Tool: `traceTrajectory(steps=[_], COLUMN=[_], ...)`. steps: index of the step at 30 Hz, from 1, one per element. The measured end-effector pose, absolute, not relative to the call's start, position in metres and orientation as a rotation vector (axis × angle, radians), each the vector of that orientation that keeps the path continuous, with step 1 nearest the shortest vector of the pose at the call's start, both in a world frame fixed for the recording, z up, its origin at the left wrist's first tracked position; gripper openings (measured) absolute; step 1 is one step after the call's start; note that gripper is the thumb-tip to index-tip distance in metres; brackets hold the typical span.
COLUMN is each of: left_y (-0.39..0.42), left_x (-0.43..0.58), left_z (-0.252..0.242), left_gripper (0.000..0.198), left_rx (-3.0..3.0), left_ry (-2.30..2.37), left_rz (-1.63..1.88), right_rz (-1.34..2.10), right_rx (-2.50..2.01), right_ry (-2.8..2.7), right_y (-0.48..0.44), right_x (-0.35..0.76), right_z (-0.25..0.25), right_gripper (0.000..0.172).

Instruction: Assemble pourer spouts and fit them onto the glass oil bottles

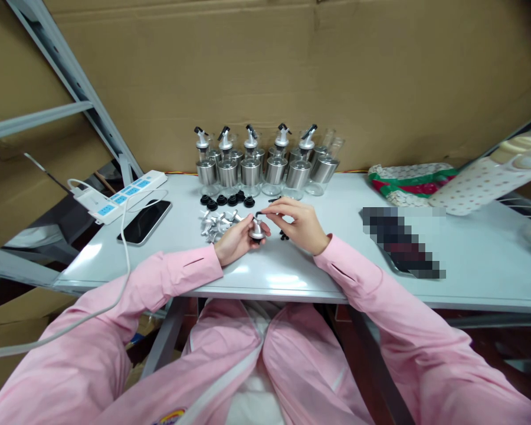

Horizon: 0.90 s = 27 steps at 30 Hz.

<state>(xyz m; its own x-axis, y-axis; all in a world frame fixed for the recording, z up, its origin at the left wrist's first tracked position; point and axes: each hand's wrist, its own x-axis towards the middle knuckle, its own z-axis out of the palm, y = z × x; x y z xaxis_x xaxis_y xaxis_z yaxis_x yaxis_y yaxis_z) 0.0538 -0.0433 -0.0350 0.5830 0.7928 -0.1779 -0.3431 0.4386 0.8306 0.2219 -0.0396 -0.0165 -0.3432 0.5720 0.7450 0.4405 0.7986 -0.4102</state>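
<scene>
My left hand (238,243) is closed around a silver bottle pourer (257,229), its base facing down. At the top of that pourer, my right hand (301,222) pinches a small black lever (259,213) between thumb and fingertips; whether it is attached cannot be made out. Loose silver pourer parts (219,221) lie in a pile beside my left hand. Behind them are several black stoppers (232,200). Small black pieces (284,235) rest on the table, partly hidden under my right hand.
Glass bottles with steel sleeves (251,173) line the back, several topped with pourers. On the left lie a phone (146,222) and a power strip (130,195) with a white cable. A pixelated dark object (400,242), patterned cloth (407,180) and dotted cylinder (473,186) occupy the right.
</scene>
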Motion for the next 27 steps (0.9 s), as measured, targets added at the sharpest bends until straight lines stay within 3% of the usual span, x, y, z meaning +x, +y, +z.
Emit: traceTrajectory(steps=[11, 27], left_y=[-0.0455, -0.0453], left_x=[0.052, 0.0523], left_z=[-0.0273, -0.0285], left_gripper=[0.053, 0.052], left_rx=[0.829, 0.817], left_ry=[0.622, 0.623], left_rz=[0.644, 0.687], right_rz=[0.066, -0.2], right_rx=[-0.831, -0.732], right_ry=[-1.938, -2.053], right_y=[-0.04, -0.0444], right_x=[0.2169, 0.2173], right_z=[-0.0239, -0.0207], right_gripper=[0.011, 0.016])
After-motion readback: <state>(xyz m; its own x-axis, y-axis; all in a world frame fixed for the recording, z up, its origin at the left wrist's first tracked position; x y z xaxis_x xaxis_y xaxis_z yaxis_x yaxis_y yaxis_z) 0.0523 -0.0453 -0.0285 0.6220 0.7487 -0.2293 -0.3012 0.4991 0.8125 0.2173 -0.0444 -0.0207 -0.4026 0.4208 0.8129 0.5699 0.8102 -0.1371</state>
